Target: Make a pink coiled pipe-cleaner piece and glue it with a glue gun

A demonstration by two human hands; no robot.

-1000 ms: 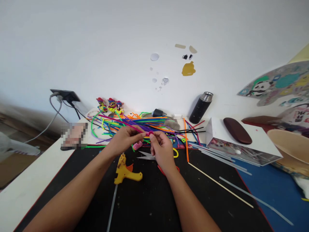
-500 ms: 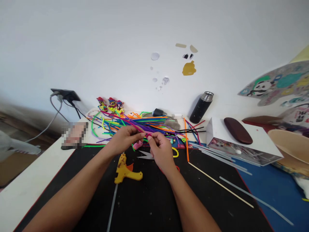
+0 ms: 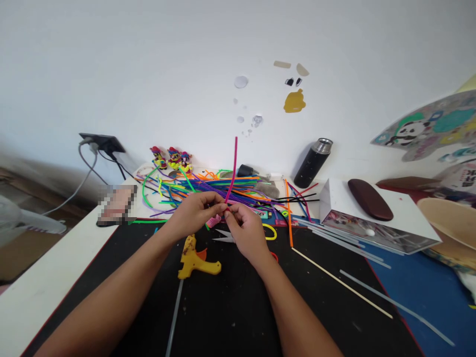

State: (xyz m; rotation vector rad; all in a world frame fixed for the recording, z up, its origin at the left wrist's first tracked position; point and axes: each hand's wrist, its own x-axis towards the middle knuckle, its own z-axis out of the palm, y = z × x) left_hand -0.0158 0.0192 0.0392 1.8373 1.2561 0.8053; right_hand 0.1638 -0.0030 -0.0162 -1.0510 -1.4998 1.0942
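Observation:
A magenta pipe cleaner [image 3: 234, 166] rises almost upright from between my fingers, its lower part hidden in the pinch. My left hand [image 3: 197, 213] is closed on it with thumb and forefinger. Fingertip to fingertip with it, my right hand [image 3: 245, 230] grips the lower end of the same pipe cleaner. Below the hands lie scissors [image 3: 270, 232], partly covered by my right hand. A small pink piece [image 3: 213, 221] shows just under my left fingers. Nearer me rests a yellow hot glue gun [image 3: 195, 263] with a long glue stick [image 3: 174, 317] in it.
Many coloured pipe cleaners [image 3: 208, 187] are heaped behind the hands. Several small figures [image 3: 173, 157] stand at the back left. On the right are a black flask [image 3: 313, 163], a white box [image 3: 405, 206], loose glue sticks [image 3: 349, 243] and a wooden stick [image 3: 342, 282].
The magenta pipe cleaner has swung from pointing left to standing nearly upright. Both hands stay close together, gripping it. The camera view has shifted slightly.

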